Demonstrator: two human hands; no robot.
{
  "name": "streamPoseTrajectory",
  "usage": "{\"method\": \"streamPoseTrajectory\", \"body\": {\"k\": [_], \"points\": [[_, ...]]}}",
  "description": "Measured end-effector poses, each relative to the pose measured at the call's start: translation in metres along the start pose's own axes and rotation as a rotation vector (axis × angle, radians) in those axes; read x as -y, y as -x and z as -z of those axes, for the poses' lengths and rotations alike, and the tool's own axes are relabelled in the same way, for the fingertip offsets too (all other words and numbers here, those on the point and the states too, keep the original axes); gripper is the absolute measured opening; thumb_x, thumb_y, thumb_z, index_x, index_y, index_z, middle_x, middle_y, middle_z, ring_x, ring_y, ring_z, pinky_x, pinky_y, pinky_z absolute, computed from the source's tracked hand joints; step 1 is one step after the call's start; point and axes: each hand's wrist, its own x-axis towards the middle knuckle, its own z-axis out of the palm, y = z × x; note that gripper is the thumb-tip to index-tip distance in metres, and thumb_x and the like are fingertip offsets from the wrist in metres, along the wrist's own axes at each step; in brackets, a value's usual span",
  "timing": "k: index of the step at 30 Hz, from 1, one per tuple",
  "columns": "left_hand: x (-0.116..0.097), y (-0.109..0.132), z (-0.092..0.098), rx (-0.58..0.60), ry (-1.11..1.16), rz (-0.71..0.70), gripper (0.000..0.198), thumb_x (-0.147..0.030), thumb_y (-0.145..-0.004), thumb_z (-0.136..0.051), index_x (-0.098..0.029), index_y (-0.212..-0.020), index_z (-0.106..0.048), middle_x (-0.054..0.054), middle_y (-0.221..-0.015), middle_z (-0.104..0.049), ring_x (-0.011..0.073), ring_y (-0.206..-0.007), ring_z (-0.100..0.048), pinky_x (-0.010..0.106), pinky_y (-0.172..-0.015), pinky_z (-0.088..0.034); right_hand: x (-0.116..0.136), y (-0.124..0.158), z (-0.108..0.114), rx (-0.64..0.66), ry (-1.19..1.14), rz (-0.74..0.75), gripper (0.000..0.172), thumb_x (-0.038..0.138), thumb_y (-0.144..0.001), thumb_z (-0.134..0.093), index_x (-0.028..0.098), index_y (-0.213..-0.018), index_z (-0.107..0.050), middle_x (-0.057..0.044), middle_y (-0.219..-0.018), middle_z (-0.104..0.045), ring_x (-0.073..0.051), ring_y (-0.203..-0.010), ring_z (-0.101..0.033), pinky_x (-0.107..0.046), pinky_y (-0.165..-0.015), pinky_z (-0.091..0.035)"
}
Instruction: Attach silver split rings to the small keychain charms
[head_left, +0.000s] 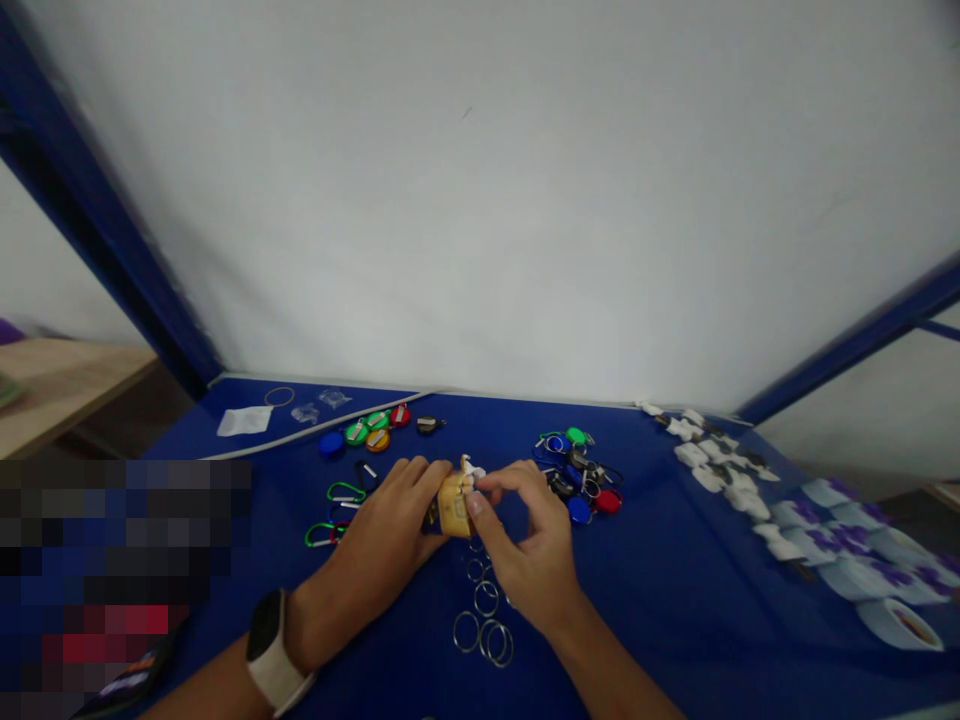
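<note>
My left hand (394,515) is closed around a small yellowish-tan, box-like piece (454,506) with faint markings on its front. A white bit (471,468) sticks up from the top of that piece. Thumb and forefinger of my right hand (536,550) pinch together at its right edge; what lies between the fingertips is hidden. Below the hands, several metal split rings (466,631) lie on the blue table (397,650). Left of my left hand are several carabiners (346,491) in green, blue and red.
Round badge reels (377,440) in several colours lie behind my left hand, near a white cord (300,434) and a paper slip (245,421). Assembled reels with clips (577,480) are heaped right of centre. Farther right are white pieces (705,465) and white-purple rolls (896,622).
</note>
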Motion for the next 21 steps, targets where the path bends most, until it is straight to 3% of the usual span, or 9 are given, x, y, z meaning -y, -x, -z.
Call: {"method": "streamPoseTrajectory", "body": {"k": [9, 14, 17, 21], "points": [[-0.006, 0.0, 0.002, -0.019, -0.208, -0.002, 0.041, -0.011, -0.08, -0.069, -0.023, -0.116, -0.054, 0.009, -0.11, -0.059, 0.0305, -0.102, -0.055, 0.043, -0.087, -0.047, -0.001, 0.0, -0.002, -0.022, 0.012, -0.028, 0.005, 0.019, -0.091, -0.061, 0.02, -0.087, -0.063, -0.001, -0.077, -0.058, -0.017, -0.076, -0.055, -0.035, -0.073, -0.042], [-0.008, -0.002, 0.004, -0.032, -0.265, 0.044, 0.039, -0.011, -0.081, -0.069, -0.022, -0.114, -0.052, 0.007, -0.106, -0.06, 0.0287, -0.098, -0.056, 0.042, -0.083, -0.049, -0.006, -0.006, 0.003, -0.122, -0.147, -0.116, 0.004, 0.023, -0.093, -0.059, 0.02, -0.093, -0.062, -0.004, -0.091, -0.064, -0.017, -0.087, -0.061, -0.034, -0.079, -0.048], [-0.009, -0.003, 0.006, -0.018, -0.247, 0.083, 0.036, -0.012, -0.081, -0.07, -0.021, -0.11, -0.052, 0.007, -0.106, -0.06, 0.0286, -0.1, -0.057, 0.043, -0.084, -0.05, -0.007, -0.017, 0.016, -0.226, -0.306, -0.185, 0.006, 0.026, -0.095, -0.058, 0.02, -0.096, -0.059, -0.008, -0.106, -0.071, -0.019, -0.096, -0.067, -0.036, -0.085, -0.051], [-0.009, -0.003, 0.006, -0.02, -0.229, 0.097, 0.035, -0.014, -0.08, -0.072, -0.02, -0.108, -0.052, 0.007, -0.108, -0.06, 0.0294, -0.102, -0.057, 0.044, -0.086, -0.051, 0.007, -0.032, 0.049, -0.389, -0.319, -0.164, 0.008, 0.028, -0.093, -0.063, 0.02, -0.097, -0.061, -0.004, -0.092, -0.075, -0.016, -0.08, -0.069, -0.032, -0.075, -0.053]]}}
